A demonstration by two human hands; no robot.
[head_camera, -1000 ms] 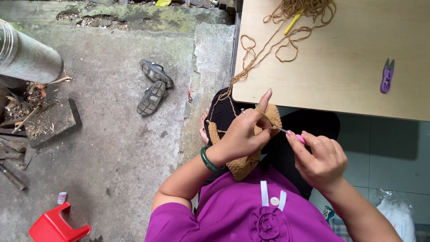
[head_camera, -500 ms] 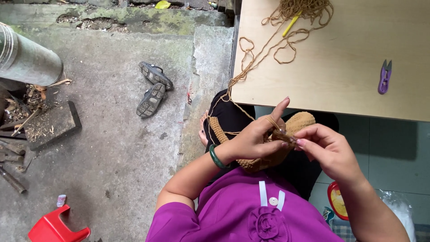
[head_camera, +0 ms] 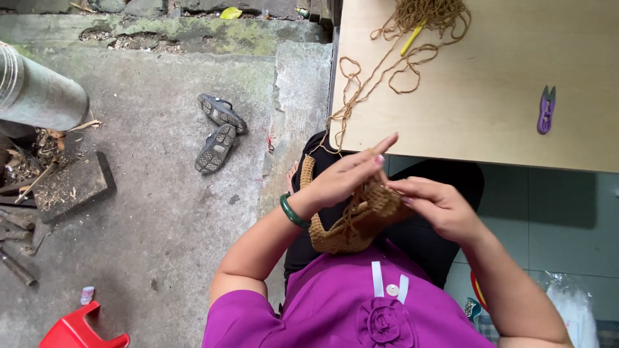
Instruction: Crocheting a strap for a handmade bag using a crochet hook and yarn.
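A tan crocheted piece (head_camera: 351, 222) hangs over my lap. My left hand (head_camera: 345, 177), with a green bangle (head_camera: 293, 211) on its wrist, grips the piece's top, the forefinger stretched out with the yarn over it. My right hand (head_camera: 433, 205) meets it from the right, fingers pinched on the work; any hook is hidden inside the fingers. A tan yarn strand (head_camera: 361, 96) runs from the piece up to a loose heap of yarn (head_camera: 429, 16) on the wooden table (head_camera: 503, 116).
A purple thread snip (head_camera: 546, 109) lies on the table's right part, a yellow stick (head_camera: 412, 40) in the yarn heap. On the concrete floor to the left lie two sandals (head_camera: 216, 132), a metal cylinder (head_camera: 39, 96), wood scraps and a red stool (head_camera: 80, 330).
My hands have come together and risen a little. The right hand, which held a hook apart from the piece, now presses against it, and the piece is bunched between both hands.
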